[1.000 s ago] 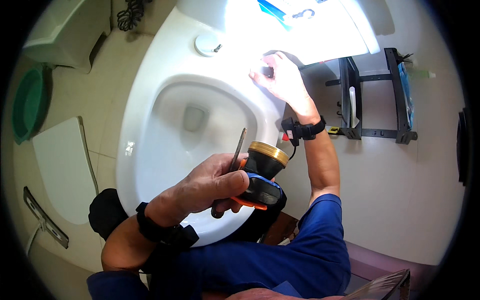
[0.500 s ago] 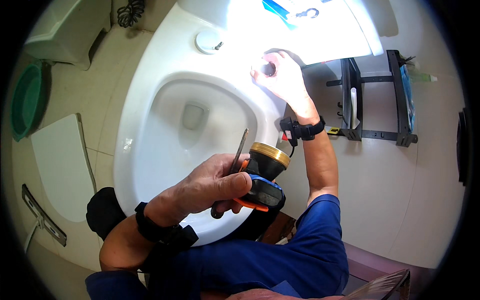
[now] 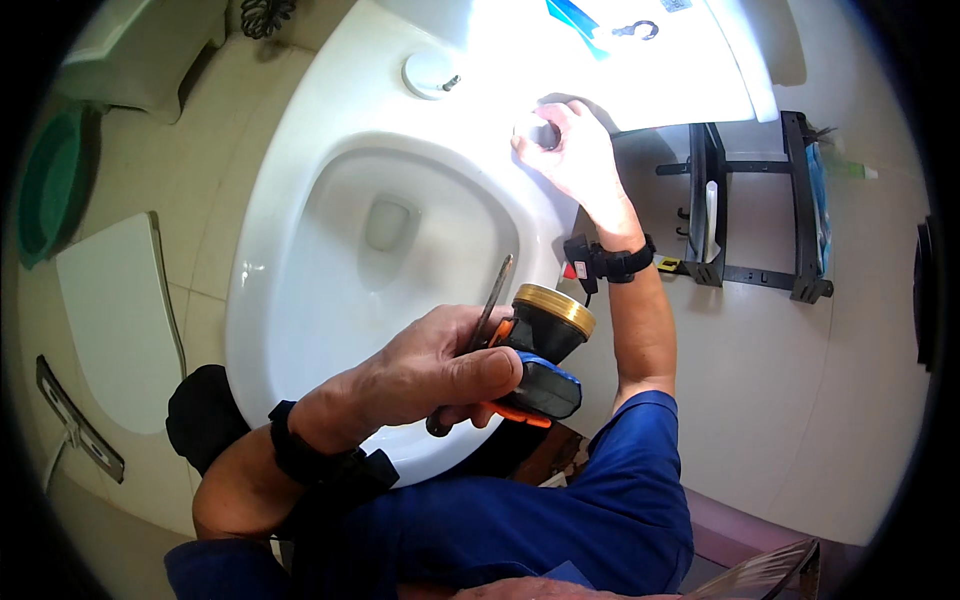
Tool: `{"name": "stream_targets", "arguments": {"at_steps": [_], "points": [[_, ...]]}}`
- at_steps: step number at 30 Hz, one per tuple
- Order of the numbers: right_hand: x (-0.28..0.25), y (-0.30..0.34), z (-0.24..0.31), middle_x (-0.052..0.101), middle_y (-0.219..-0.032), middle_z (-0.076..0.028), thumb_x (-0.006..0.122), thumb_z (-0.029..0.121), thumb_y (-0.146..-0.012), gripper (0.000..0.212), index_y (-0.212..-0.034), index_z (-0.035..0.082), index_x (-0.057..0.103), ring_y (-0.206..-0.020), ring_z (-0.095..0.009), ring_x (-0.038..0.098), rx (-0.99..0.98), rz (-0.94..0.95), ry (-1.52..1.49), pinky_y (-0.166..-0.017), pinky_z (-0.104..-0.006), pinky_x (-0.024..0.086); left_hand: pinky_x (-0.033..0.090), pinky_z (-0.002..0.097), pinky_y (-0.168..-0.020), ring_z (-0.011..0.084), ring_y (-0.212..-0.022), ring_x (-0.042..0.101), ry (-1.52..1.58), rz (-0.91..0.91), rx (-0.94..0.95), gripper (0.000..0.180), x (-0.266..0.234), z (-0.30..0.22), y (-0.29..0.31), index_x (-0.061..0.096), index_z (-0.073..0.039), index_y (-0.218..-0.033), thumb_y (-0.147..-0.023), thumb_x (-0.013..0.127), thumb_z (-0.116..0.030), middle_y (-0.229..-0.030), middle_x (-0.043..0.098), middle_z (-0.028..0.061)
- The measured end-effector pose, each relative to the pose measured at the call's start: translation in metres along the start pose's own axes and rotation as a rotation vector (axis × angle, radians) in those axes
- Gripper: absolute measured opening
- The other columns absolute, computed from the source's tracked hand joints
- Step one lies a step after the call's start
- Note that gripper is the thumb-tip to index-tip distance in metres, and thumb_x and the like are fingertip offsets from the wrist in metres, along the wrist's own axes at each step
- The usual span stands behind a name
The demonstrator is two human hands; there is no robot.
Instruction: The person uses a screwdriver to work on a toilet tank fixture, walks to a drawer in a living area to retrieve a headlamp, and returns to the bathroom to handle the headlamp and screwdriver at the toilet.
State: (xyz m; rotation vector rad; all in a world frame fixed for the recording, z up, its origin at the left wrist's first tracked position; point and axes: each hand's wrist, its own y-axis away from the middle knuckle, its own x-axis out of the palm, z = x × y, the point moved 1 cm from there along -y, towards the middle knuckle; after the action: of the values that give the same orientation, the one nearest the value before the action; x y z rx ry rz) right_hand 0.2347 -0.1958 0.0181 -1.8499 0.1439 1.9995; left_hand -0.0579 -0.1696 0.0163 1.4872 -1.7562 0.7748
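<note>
My left hand (image 3: 430, 372) is closed round a headlamp (image 3: 556, 318) with a gold ring, a black body and blue and orange parts. The same hand grips a screwdriver (image 3: 494, 300), its metal shaft pointing up past the thumb. Both are above the near right side of the white toilet bowl (image 3: 268, 330). Beyond the bowl, my right hand (image 3: 575, 160) curls its fingers round a small round white fitting (image 3: 534, 126) at the right rear of the toilet, partly washed out by glare. A similar round mount (image 3: 428, 76) with a small metal pin sits to its left.
A white toilet lid (image 3: 125, 320) lies on the floor at left, near a green basin (image 3: 55, 180) and a squeegee-like tool (image 3: 82, 425). A black metal rack (image 3: 706, 200) stands at right. On the brightly lit white surface behind lie a blue item (image 3: 575, 22) and a black clip (image 3: 637, 30).
My left hand, with the headlamp and screwdriver, has shifted slightly right. The view has shifted a little. My right hand keeps its place at the round fitting.
</note>
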Motion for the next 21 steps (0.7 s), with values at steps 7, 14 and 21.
{"name": "stream_targets", "arguments": {"at_steps": [7, 14, 21], "points": [[-0.017, 0.013, -0.013, 0.058, -0.102, -0.013, 0.079, 0.031, -0.074, 0.06, -0.125, 0.004, 0.061, -0.084, -0.021, 0.063, 0.043, 0.194, -0.186, -0.076, -0.0321, 0.056, 0.04, 0.0169, -0.041, 0.0031, -0.048, 0.051, 0.025, 0.013, 0.011, 0.07, 0.0, 0.004, 0.0, 0.055, -0.001, -0.104, -0.081, 0.066, -0.066, -0.065, 0.057, 0.0004], [-0.029, 0.012, -0.021, 0.056, -0.113, -0.013, 0.081, 0.025, -0.075, 0.073, -0.139, 0.009, 0.049, -0.097, -0.02, 0.06, -0.056, 0.314, -0.309, -0.082, -0.0325, 0.055, 0.043, 0.017, -0.044, 0.0038, -0.052, 0.053, 0.023, 0.0, -0.017, 0.066, 0.003, 0.002, 0.0, 0.055, -0.003, -0.104, -0.082, 0.068, -0.063, -0.067, 0.057, 0.0008], [-0.029, -0.013, -0.01, 0.059, -0.112, -0.012, 0.081, 0.024, -0.071, 0.066, -0.131, 0.013, 0.057, -0.095, -0.027, 0.063, -0.342, 0.333, -0.083, -0.084, -0.0369, 0.053, 0.04, 0.0166, -0.044, 0.0035, -0.052, 0.05, 0.055, 0.044, -0.054, 0.065, 0.003, 0.004, 0.001, 0.055, -0.004, -0.102, -0.08, 0.07, -0.063, -0.068, 0.057, 0.0009]]}}
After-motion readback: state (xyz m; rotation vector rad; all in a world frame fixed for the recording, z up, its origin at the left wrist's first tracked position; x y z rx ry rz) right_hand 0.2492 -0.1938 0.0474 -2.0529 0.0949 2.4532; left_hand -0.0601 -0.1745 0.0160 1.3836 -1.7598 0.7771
